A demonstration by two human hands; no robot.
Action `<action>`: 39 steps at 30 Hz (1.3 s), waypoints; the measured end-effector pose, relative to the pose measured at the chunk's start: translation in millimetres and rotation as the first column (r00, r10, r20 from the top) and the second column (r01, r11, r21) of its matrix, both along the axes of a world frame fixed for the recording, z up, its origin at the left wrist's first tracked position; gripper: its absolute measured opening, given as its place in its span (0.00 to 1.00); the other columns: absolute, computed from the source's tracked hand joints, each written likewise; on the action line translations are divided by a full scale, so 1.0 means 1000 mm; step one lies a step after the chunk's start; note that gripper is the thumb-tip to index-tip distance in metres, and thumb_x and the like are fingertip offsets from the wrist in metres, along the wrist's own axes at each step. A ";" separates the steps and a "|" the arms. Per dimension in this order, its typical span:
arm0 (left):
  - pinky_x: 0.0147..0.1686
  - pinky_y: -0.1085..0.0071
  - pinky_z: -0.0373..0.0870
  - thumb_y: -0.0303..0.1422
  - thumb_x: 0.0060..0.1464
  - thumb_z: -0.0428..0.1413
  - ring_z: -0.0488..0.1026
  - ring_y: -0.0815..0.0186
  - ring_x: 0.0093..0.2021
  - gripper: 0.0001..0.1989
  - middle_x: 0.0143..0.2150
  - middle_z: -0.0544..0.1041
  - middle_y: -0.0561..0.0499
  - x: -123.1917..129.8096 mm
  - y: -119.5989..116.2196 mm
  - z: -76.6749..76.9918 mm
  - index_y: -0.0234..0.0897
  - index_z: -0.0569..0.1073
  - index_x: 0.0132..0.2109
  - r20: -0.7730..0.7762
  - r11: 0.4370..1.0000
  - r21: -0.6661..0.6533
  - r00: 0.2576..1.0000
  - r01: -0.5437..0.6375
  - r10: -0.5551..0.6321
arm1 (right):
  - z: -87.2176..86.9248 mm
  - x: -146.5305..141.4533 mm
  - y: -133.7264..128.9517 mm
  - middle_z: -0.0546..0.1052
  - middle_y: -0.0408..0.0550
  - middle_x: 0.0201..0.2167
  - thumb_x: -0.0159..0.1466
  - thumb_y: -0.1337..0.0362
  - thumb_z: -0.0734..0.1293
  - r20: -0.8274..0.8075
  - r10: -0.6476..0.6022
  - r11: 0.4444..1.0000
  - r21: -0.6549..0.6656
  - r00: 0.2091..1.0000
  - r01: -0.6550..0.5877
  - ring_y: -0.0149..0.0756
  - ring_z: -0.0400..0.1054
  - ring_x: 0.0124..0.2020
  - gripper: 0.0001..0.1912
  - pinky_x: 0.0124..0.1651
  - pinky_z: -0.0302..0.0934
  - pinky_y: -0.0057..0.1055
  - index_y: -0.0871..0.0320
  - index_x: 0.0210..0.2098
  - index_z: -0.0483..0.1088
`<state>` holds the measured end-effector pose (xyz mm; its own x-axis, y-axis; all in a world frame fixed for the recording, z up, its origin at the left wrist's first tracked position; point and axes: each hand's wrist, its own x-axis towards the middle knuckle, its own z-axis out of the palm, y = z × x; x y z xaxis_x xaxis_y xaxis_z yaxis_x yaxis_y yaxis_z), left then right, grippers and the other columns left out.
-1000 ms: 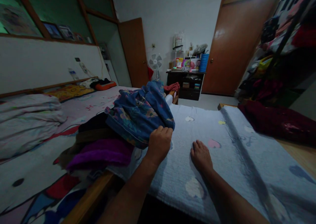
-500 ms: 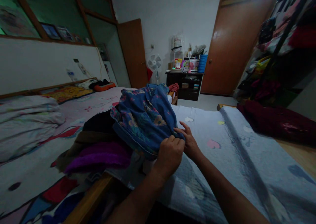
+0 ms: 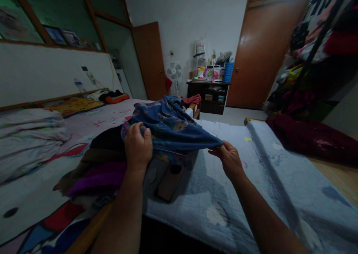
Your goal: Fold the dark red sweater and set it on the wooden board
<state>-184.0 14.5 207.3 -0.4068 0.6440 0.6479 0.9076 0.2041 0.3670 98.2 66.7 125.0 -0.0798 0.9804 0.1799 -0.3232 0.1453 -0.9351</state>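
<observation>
A blue floral garment (image 3: 170, 121) is stretched between my two hands above the beds. My left hand (image 3: 138, 146) is closed on its near left edge. At the right, my right hand (image 3: 229, 157) pinches a corner of the cloth and pulls it out to a point. Below the garment, a phone (image 3: 169, 183) lies on the light blue bedding (image 3: 207, 194). Beside my left forearm is a pile of dark, brown and purple clothes (image 3: 97, 179).
A pink bed sheet (image 3: 95, 121) with a crumpled white cover (image 3: 30, 134) spreads at the left. Dark red cloth (image 3: 313, 138) lies at the right. Farther back stand a fan (image 3: 174, 71), a dark cabinet (image 3: 207, 97) and wooden doors.
My hands were close together at the garment's right corner. My left hand has moved left to its other side, and my right hand has drawn the corner rightward. The phone has come into view.
</observation>
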 end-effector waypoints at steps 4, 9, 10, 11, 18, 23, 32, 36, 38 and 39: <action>0.61 0.54 0.54 0.37 0.57 0.48 0.59 0.52 0.61 0.18 0.60 0.63 0.43 0.004 -0.013 -0.003 0.39 0.67 0.53 0.010 0.992 -0.008 0.992 -0.125 0.125 | 0.003 0.015 0.005 0.78 0.43 0.32 0.56 0.48 0.71 -0.068 -0.078 0.996 -0.058 0.995 0.074 0.35 0.74 0.35 0.19 0.46 0.70 0.38 0.57 0.36 0.73; 0.58 0.63 0.62 0.30 0.49 0.55 0.65 0.56 0.57 0.25 0.55 0.67 0.41 0.007 -0.003 -0.018 0.36 0.66 0.56 0.147 0.998 0.010 0.987 0.060 -0.061 | -0.014 0.024 0.006 0.78 0.44 0.30 0.54 0.49 0.71 0.016 -0.084 0.989 -0.120 0.996 0.085 0.38 0.73 0.36 0.19 0.50 0.67 0.40 0.58 0.34 0.73; 0.57 0.64 0.63 0.28 0.48 0.54 0.66 0.57 0.56 0.25 0.54 0.69 0.42 0.012 0.002 -0.020 0.36 0.66 0.56 0.179 0.996 0.044 0.980 0.079 -0.086 | -0.018 0.024 0.005 0.78 0.45 0.30 0.54 0.49 0.71 0.050 -0.075 0.989 -0.125 0.996 0.080 0.38 0.73 0.36 0.18 0.51 0.66 0.41 0.58 0.33 0.73; 0.56 0.65 0.64 0.26 0.48 0.53 0.68 0.58 0.55 0.25 0.53 0.70 0.43 0.018 0.007 -0.021 0.36 0.66 0.56 0.213 0.992 0.079 0.971 0.099 -0.113 | -0.021 0.023 0.004 0.78 0.45 0.31 0.54 0.50 0.71 0.092 -0.060 0.990 -0.121 0.994 0.071 0.39 0.73 0.37 0.18 0.51 0.65 0.42 0.59 0.33 0.73; 0.53 0.67 0.68 0.23 0.49 0.53 0.73 0.63 0.50 0.24 0.51 0.76 0.48 0.113 0.010 -0.045 0.39 0.68 0.56 0.481 0.846 0.181 0.706 0.501 -0.521 | -0.028 0.000 -0.003 0.66 0.54 0.59 0.47 0.58 0.76 0.207 0.202 0.979 -0.020 0.957 -0.203 0.44 0.63 0.58 0.46 0.60 0.55 0.45 0.49 0.61 0.55; 0.56 0.65 0.65 0.24 0.51 0.53 0.71 0.61 0.54 0.26 0.55 0.74 0.47 0.153 -0.007 -0.062 0.39 0.65 0.59 0.513 0.715 0.097 0.581 0.692 -0.632 | -0.034 -0.014 -0.003 0.68 0.51 0.56 0.49 0.67 0.73 0.356 0.261 0.909 0.223 0.897 -0.353 0.42 0.63 0.56 0.44 0.59 0.56 0.41 0.53 0.63 0.54; 0.56 0.63 0.64 0.29 0.59 0.49 0.69 0.61 0.54 0.20 0.55 0.73 0.47 0.127 -0.001 -0.053 0.40 0.66 0.59 0.184 0.578 -0.057 0.578 0.814 -0.795 | -0.028 0.016 -0.023 0.76 0.43 0.34 0.56 0.60 0.68 0.294 0.184 0.974 0.074 0.938 -0.214 0.37 0.69 0.37 0.12 0.44 0.63 0.33 0.57 0.39 0.72; 0.62 0.54 0.54 0.23 0.52 0.51 0.58 0.54 0.62 0.32 0.65 0.61 0.42 0.102 0.018 -0.051 0.38 0.58 0.65 -0.089 0.829 -0.058 0.824 0.556 -0.559 | -0.006 0.058 -0.041 0.77 0.44 0.34 0.57 0.58 0.69 0.421 0.231 0.958 0.060 0.877 -0.281 0.37 0.70 0.37 0.12 0.44 0.64 0.33 0.56 0.39 0.74; 0.63 0.49 0.48 0.21 0.47 0.54 0.51 0.50 0.66 0.39 0.69 0.52 0.40 0.094 0.027 -0.052 0.39 0.54 0.67 -0.177 0.898 -0.099 0.881 0.428 -0.439 | 0.003 0.081 -0.053 0.77 0.45 0.37 0.59 0.59 0.68 0.510 0.265 0.945 0.032 0.818 -0.326 0.39 0.70 0.39 0.12 0.46 0.64 0.34 0.56 0.41 0.75; 0.64 0.46 0.45 0.20 0.46 0.55 0.48 0.49 0.68 0.41 0.70 0.48 0.40 0.092 0.031 -0.052 0.40 0.53 0.67 -0.210 0.912 -0.124 0.888 0.391 -0.409 | 0.006 0.091 -0.059 0.78 0.46 0.38 0.59 0.59 0.68 0.550 0.282 0.940 0.006 0.786 -0.341 0.40 0.70 0.39 0.12 0.46 0.64 0.35 0.56 0.40 0.75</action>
